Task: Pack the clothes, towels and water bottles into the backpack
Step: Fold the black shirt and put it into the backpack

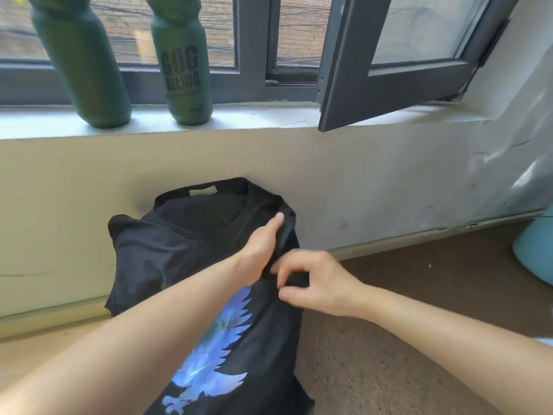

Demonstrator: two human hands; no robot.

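A black T-shirt with a blue eagle print lies stretched out from the wall toward me, its collar and label propped against the wall. My left hand grips the shirt's right shoulder fold, thumb up. My right hand pinches the same black fabric just below it, fingers closed on the edge. Two dark green water bottles stand on the windowsill: one at the left, one with dark lettering beside it. No backpack shows in this view.
An open dark-framed window sash swings inward over the sill at the right. A light blue object sits at the right edge on the brown floor. The pale wall runs behind the shirt.
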